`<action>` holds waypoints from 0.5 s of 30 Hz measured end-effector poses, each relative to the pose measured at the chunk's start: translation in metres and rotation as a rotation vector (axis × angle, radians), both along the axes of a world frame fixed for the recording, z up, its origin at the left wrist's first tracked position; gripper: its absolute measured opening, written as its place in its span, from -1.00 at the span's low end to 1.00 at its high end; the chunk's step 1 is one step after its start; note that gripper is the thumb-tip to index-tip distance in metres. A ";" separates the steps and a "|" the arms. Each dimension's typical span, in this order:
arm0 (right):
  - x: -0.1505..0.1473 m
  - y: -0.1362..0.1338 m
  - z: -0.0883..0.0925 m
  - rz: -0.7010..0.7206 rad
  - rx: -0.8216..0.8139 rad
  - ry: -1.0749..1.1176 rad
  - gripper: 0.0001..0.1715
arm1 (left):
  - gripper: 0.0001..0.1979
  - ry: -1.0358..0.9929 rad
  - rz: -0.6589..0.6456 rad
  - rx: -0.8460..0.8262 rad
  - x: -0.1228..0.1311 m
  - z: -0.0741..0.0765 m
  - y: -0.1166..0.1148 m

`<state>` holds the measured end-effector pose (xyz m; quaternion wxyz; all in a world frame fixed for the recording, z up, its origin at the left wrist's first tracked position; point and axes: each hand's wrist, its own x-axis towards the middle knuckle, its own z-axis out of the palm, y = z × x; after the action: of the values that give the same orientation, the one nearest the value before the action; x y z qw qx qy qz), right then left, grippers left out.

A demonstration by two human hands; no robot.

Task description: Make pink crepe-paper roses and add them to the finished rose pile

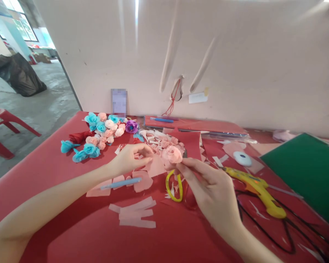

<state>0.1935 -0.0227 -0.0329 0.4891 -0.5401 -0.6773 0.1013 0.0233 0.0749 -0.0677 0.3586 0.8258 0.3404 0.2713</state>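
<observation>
My right hand (211, 190) pinches a small pink paper rose (172, 153) from below and holds it above the red table (71, 226). My left hand (131, 157) is beside it, fingers curled and pinched on the edge of a pink paper piece (157, 166) that leads to the rose. Under the hands lie yellow-handled scissors (173, 186), a light blue pen-like stick (120, 183) and pink paper strips (137, 214).
A cluster of finished blue, pink, white and purple paper flowers (101, 133) lies at the back left. A yellow glue gun (259, 190) with black cord sits to the right, near a white round object (242, 159) and a green sheet (307, 171). A wall stands behind.
</observation>
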 end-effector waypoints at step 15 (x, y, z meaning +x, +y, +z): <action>-0.003 0.005 -0.016 0.281 -0.200 0.379 -0.84 | -0.77 -0.350 0.057 -0.070 0.000 0.030 -0.045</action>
<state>0.1903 -0.0178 -0.0488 0.5326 -0.4575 -0.6287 0.3343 0.0233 0.0297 -0.0374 0.4330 0.7430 0.3052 0.4090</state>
